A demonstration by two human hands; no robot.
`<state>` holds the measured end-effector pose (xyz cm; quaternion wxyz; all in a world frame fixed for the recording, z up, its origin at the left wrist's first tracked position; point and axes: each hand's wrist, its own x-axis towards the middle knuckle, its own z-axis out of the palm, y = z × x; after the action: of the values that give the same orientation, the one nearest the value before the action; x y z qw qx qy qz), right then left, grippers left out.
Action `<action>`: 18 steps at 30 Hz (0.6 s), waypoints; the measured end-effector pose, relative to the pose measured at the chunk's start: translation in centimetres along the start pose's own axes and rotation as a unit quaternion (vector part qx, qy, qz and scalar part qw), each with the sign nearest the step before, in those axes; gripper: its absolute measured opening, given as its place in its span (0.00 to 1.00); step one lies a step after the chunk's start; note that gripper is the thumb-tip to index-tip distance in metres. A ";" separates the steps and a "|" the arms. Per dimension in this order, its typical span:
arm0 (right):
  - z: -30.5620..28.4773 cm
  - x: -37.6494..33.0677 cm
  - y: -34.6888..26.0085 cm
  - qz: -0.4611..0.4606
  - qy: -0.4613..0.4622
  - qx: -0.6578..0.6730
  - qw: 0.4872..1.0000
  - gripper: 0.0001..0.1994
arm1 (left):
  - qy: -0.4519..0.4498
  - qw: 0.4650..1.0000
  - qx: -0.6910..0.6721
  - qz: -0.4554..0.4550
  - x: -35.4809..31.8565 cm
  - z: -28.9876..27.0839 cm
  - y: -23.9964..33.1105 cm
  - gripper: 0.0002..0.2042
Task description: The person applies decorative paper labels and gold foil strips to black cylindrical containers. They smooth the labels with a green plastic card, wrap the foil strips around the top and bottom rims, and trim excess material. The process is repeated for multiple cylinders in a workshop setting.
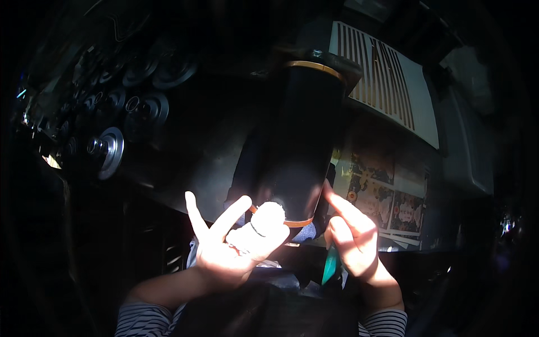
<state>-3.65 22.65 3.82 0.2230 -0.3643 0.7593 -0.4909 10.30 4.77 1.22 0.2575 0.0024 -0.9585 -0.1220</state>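
Note:
A long black cylinder (306, 135) with an orange-brown band at each end lies lengthwise in front of me. At its near end is my left hand (230, 241), two outer fingers spread and the others around a white cloth wad (268, 218). Glare washes out the wad, so I cannot tell whether it is pinched or wrapped on the fingers. My right hand (359, 238) is beside the cylinder's near right side, with the index fingertip at its surface. A green flat, pointed tool (331, 264) sticks out below that hand's curled fingers.
Several shiny round metal parts (112, 151) stand at the left. Back right is a white board (387, 78) with rows of thin brown strips. Patterned printed sheets (387, 196) lie right of the cylinder, and a pale translucent bin (466, 140) is farther right. Deep shadow hides much.

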 end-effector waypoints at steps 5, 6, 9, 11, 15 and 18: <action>-1.5 1.4 -2.3 0.092 0.017 0.119 0.988 0.18 | -0.011 0.996 -0.068 0.059 0.7 0.1 -0.2 0.19; -2.3 2.1 -2.2 0.059 0.047 0.049 0.996 0.18 | 0.011 0.993 -0.115 0.033 0.6 0.3 -0.5 0.22; -5.2 6.3 -4.3 -0.033 0.089 -0.068 0.993 0.17 | -0.074 0.988 -0.114 -0.073 -0.4 0.2 -3.3 0.23; -7.0 10.2 -6.4 -0.088 0.096 -0.121 0.984 0.18 | -0.038 0.985 -0.164 -0.042 -0.3 0.1 -2.8 0.22; -8.9 17.6 -6.9 -0.126 -0.008 -0.415 0.901 0.12 | -0.153 0.978 -0.059 0.131 2.8 -2.1 -0.8 0.15; -10.0 17.5 -6.8 -0.086 -0.004 -0.376 0.922 0.13 | -0.009 0.969 -0.155 0.191 4.0 -0.2 -2.1 0.13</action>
<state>-19.43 13.28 14.54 0.0295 -0.4869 0.8532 -0.1847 6.76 2.46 2.88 0.2647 -0.2214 -0.9130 -0.2177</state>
